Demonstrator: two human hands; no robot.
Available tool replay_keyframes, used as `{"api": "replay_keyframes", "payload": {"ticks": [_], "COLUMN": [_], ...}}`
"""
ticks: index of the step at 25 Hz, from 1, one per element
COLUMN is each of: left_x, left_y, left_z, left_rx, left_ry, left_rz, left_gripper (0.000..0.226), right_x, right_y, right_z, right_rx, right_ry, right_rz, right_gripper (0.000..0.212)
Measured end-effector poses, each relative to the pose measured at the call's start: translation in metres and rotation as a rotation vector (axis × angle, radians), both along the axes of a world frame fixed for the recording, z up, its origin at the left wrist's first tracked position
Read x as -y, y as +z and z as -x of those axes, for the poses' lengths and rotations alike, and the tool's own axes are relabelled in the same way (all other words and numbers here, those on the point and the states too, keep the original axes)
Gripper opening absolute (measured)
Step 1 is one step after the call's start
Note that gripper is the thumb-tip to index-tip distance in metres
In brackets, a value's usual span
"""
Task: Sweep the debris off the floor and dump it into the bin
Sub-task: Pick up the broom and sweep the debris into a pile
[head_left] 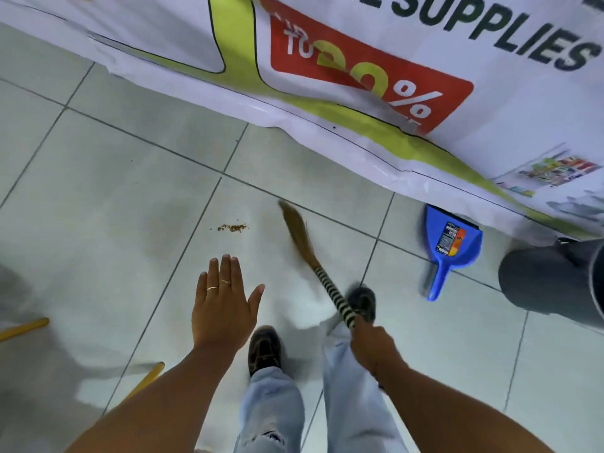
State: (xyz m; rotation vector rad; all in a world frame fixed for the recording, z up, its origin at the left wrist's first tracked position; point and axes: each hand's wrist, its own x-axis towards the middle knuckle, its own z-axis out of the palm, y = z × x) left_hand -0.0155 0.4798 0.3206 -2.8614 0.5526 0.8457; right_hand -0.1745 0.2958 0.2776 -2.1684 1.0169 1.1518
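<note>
A small heap of brown debris (233, 227) lies on the pale tiled floor (114, 178). My right hand (372, 343) grips the striped handle of a straw hand broom (299, 235), whose blurred bristles hang to the right of the debris. My left hand (225, 304) is held flat, fingers apart, palm down, just below the debris and holding nothing. A blue dustpan (452, 246) lies on the floor further right, handle toward me. A dark grey bin (555, 282) stands at the right edge.
A large printed banner (359, 76) lies along the far side of the floor, touching the dustpan's far edge. My two shoes (264, 349) and jeans legs stand between my arms. Yellow sticks (23, 328) lie at the lower left.
</note>
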Motion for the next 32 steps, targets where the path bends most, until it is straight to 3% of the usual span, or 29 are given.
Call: {"api": "replay_keyframes", "payload": {"ticks": [6,14,20,24,29,32], "left_x": [-0.045,-0.026,0.060,0.149,0.300,0.387], "left_y": [-0.001,-0.014,-0.001,-0.011,-0.056,-0.106], "left_z": [0.016,0.029,0.042,0.065,0.114,0.156], "left_rx": [-0.031,0.111,0.146,0.054,-0.058,-0.207], "left_ry": [-0.009,-0.076,-0.207,-0.325,-0.441,-0.371], "left_rz": [-0.008,0.049,0.119,0.134,0.127,0.057], "left_gripper": [0.086,0.068,0.070,0.069,0.061,0.057], "right_x": [-0.107,-0.096,0.002,0.088,0.206,0.269], "right_y": [-0.023,-0.012,0.025,0.011,-0.019,-0.050], "right_z": [-0.018,-0.017,0.046,0.081,0.145,0.200], "right_rx": [-0.046,0.143,0.288,0.225,0.182,0.138], "right_ry": [-0.105,-0.235,-0.434,-0.560,-0.877,-0.977], "right_rz": [-0.179,-0.174,0.033,0.197,0.305,0.355], "right_gripper": [0.031,0.030,0.036,0.036,0.028,0.041]}}
